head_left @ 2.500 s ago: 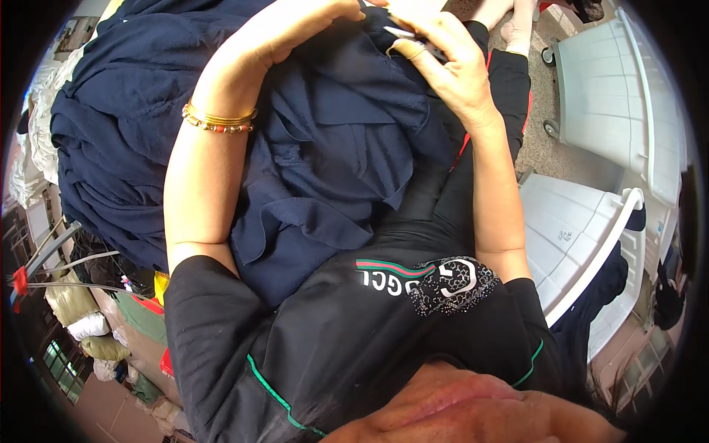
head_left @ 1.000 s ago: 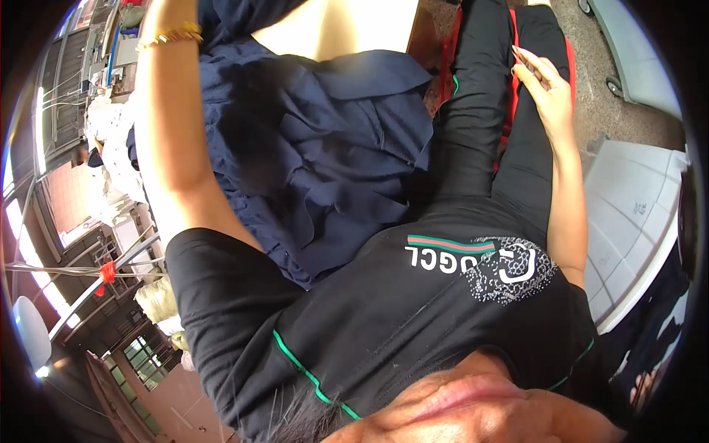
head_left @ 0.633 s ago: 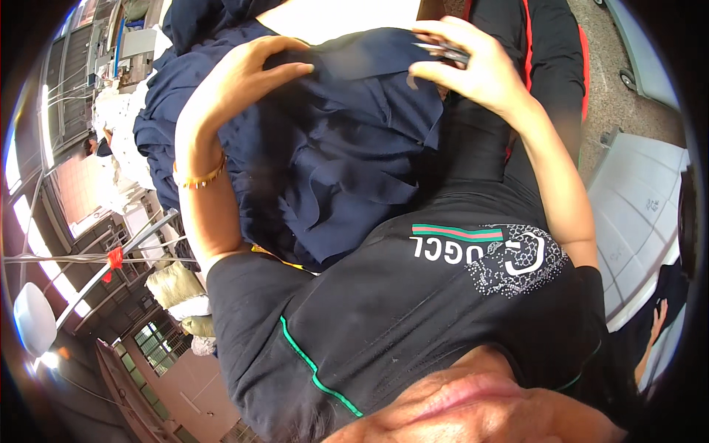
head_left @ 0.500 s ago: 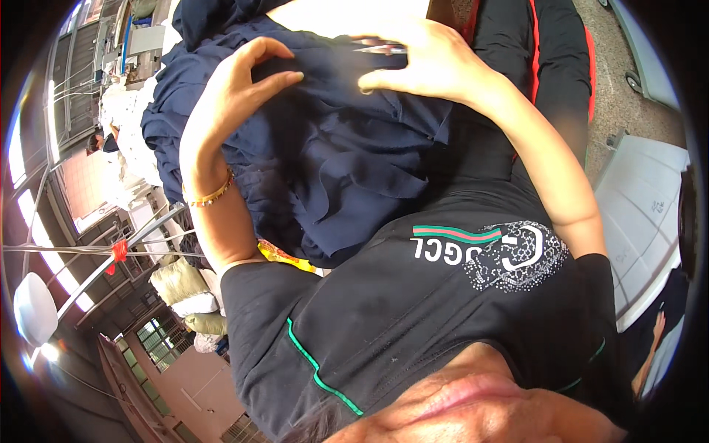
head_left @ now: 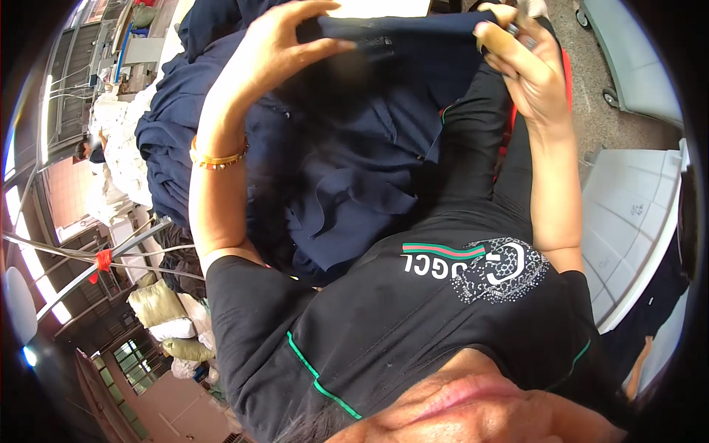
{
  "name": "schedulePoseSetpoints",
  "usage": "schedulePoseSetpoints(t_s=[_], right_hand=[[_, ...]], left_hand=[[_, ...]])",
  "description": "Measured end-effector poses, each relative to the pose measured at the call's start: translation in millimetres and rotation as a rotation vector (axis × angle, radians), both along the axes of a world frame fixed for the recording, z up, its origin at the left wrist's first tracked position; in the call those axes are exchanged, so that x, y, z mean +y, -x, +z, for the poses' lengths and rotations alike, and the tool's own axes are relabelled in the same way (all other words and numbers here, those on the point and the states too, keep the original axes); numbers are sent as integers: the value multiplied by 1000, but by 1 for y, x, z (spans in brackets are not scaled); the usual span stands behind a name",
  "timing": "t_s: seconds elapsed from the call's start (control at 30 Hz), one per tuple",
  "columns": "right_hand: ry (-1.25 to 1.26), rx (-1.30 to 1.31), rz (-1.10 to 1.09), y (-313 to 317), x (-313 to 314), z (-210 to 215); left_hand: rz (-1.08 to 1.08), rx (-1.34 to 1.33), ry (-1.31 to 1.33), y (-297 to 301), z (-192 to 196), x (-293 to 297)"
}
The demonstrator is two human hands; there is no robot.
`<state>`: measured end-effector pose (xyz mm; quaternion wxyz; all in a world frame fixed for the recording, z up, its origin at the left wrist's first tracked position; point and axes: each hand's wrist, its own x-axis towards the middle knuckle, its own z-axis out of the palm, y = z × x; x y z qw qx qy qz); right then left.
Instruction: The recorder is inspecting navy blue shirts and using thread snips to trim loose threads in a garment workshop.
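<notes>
A large heap of navy blue cloth point(head_left: 325, 148) lies across my lap and the surface in front of me. At the upper right, my right hand point(head_left: 528, 63) pinches the far corner of a navy piece, whose folded edge stretches across towards my left. A small shiny metal bit point(head_left: 530, 43) shows among the right fingers, too small to name. My left hand point(head_left: 284, 44) is at the other end of that edge, thumb and fingers apart, with navy cloth showing in the gap. Small marks or a label point(head_left: 382, 46) can be made out on the stretched piece.
Grey wheeled carts or bins point(head_left: 635, 214) stand to my right on a speckled floor point(head_left: 583, 96). On my left are a metal pole with a red tie point(head_left: 102, 262), stuffed bundles point(head_left: 162, 303) and heaped white cloth point(head_left: 118, 162). Another person point(head_left: 94, 151) is at the far left.
My right hand has moved right and pulled a navy cloth edge out taut. My left hand has shifted slightly up and right, its fingers still apart.
</notes>
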<state>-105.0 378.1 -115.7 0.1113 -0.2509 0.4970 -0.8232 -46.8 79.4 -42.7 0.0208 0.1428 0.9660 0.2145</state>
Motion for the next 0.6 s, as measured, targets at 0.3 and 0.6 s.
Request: schedulePoseSetpoints(t_s=[0.3, 0.6], right_hand=[[156, 114, 89, 0, 73, -22], [213, 121, 621, -66, -9, -12]], left_hand=[[256, -215, -344, -14, 22, 28], [-128, -165, -309, -84, 41, -22]])
